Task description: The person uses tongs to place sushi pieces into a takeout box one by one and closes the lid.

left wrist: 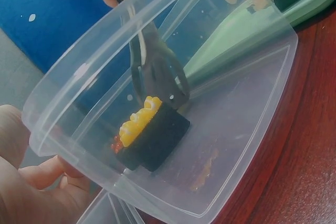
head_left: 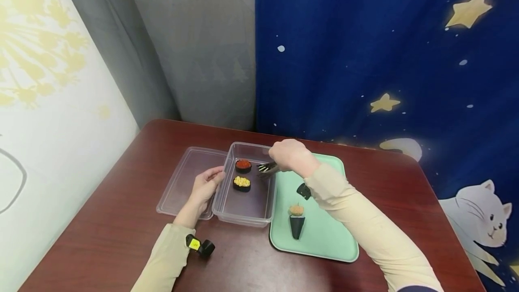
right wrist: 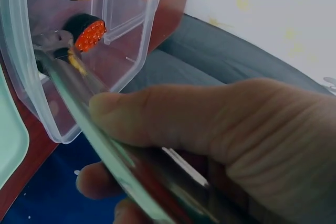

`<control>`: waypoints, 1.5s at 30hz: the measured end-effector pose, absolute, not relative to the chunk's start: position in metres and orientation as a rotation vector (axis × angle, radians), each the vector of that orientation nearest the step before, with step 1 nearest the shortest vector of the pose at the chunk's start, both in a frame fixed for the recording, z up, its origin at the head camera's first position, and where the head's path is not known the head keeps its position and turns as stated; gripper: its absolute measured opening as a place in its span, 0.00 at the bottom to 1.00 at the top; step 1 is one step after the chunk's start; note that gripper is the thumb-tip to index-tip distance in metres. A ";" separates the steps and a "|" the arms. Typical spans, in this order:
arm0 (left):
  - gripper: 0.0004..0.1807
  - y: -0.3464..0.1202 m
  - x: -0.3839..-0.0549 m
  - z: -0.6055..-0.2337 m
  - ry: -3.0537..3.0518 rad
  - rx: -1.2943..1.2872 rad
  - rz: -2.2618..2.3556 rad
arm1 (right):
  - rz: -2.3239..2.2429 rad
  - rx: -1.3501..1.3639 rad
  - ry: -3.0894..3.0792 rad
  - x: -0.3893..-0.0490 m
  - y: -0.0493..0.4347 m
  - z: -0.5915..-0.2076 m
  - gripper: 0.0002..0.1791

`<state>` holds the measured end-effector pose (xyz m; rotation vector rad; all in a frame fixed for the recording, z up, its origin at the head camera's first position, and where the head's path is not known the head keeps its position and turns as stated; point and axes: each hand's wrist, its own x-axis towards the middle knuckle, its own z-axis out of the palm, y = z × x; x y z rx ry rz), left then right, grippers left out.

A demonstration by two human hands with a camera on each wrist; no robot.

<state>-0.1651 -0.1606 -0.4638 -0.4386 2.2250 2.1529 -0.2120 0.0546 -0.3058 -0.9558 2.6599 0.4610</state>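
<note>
My right hand point(head_left: 289, 154) grips metal tongs point(left wrist: 157, 72), whose slotted heads reach down inside the clear plastic container point(head_left: 243, 221). Between the heads, a dark-wrapped piece with a yellow-orange top point(right wrist: 76, 61) partly shows in the right wrist view. Beside it stand a toy sushi piece with red roe point(head_left: 243, 164) and one with yellow corn-like topping point(head_left: 242, 183), both upright on the container floor. My left hand point(head_left: 206, 187) touches the container's left wall near the rim with extended fingertips and thumb.
A clear lid point(head_left: 178, 193) lies left of the container, partly under the left hand. On the right, a green tray point(head_left: 324, 233) carries a black cone-shaped hand roll point(head_left: 297, 224) and another black piece point(head_left: 303, 191), partly behind the right sleeve. Everything rests on a reddish-brown table point(head_left: 121, 202).
</note>
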 end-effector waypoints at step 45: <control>0.18 -0.161 -0.166 -0.466 2.243 -0.430 2.152 | -0.799 -1.091 3.055 -0.149 0.299 -0.425 0.31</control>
